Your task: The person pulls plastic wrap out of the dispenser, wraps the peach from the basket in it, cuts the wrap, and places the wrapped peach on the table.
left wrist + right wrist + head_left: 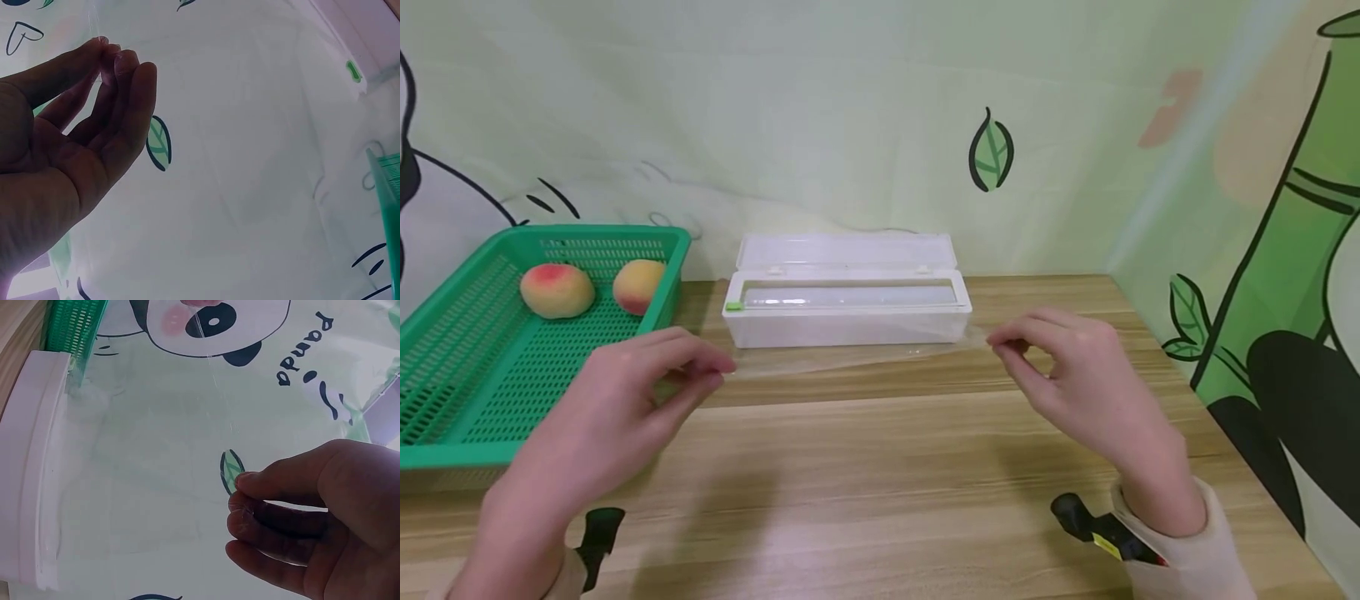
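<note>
A thin, clear sheet of plastic wrap (865, 362) stretches between the two hands above the table. My left hand (625, 400) pinches its left end between thumb and fingertips, and my right hand (1075, 379) pinches the right end the same way. Just behind the film stands a white plastic wrap dispenser (850, 329), its clear lid (846, 252) raised at the back. Inside the dispenser's window lies a roll of wrap (850, 296). A small green slider (734, 307) sits at the dispenser's left end. The film is barely visible in both wrist views.
At the left, beside my left hand, a green perforated basket (673, 275) holds two peaches, one (557, 291) farther left and another (638, 286) near its right wall. The wood-grain table (880, 500) meets a printed panda backdrop (850, 125) behind the dispenser.
</note>
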`<state>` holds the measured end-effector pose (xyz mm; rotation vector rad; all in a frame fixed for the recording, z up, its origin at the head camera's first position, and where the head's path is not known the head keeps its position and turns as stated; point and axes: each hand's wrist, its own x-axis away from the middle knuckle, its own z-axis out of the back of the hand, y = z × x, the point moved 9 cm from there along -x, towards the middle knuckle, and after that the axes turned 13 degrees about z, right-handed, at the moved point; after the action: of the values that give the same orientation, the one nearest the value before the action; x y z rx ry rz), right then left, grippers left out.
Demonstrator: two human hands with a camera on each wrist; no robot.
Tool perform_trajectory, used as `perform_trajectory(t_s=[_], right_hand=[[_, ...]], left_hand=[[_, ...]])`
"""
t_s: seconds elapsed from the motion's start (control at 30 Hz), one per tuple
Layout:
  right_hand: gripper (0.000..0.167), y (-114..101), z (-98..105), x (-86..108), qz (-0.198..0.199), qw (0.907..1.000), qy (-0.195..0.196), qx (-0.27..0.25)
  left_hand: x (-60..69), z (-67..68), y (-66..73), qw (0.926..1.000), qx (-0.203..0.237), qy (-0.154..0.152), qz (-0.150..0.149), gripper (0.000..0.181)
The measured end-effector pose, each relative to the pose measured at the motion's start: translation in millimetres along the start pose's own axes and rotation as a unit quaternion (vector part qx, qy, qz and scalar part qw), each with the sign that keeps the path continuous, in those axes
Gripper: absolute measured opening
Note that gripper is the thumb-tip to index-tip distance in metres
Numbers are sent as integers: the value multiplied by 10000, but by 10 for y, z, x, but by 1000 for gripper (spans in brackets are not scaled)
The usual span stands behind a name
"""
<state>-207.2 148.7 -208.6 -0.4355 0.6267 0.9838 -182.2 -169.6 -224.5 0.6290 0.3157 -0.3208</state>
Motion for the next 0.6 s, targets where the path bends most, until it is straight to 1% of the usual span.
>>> perform_trajectory(t_s=[0.17, 0.37, 0.47, 0.6], right_hand=[[22, 19, -51, -10, 18, 9999, -36, -149], [19, 74, -147, -12, 25, 9995, -155, -262], [16, 121, -254, -13, -42, 9988, -329, -358], [12, 186, -432, -8, -211, 9964, -677, -457]], left_hand=[[-17, -24, -17, 10000, -58, -7, -39, 25], [-55, -83, -69, 9998, -58, -176, 64, 25], [-74, -127, -106, 9995, -58, -288, 135, 24], [-107, -207, -148, 9989, -86, -412, 212, 24]])
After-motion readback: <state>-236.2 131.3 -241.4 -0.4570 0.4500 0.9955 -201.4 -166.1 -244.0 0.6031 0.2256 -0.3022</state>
